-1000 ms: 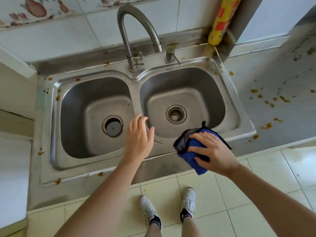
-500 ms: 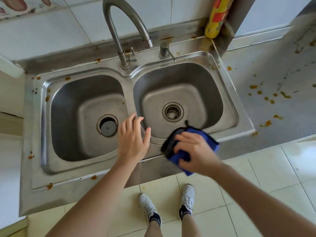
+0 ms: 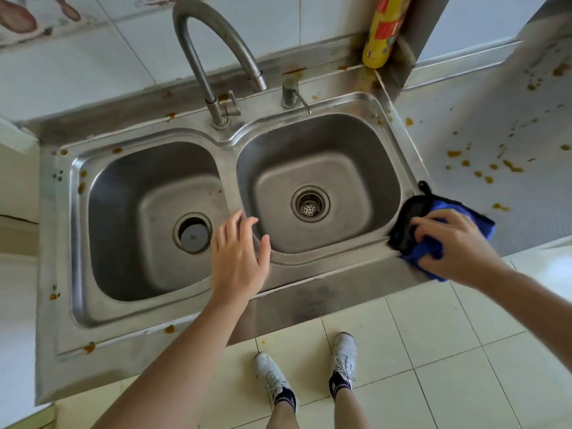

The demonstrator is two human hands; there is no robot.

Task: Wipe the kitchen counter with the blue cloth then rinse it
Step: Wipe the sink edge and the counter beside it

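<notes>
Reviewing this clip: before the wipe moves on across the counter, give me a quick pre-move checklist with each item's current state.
1. Blue cloth in hand: ok, the right hand grips it with curled fingers.
2. Cloth on the surface: ok, it lies at the sink's front right corner, at the counter's edge.
3. Counter wiped: not ok, brown splatters lie beyond the cloth.
4. Sink rim wiped: not ok, brown spots show on its left side.
5. Left hand out of the cloth's way: ok, open over the divider between the basins.
6. Faucet running: cannot tell, no stream visible.
</notes>
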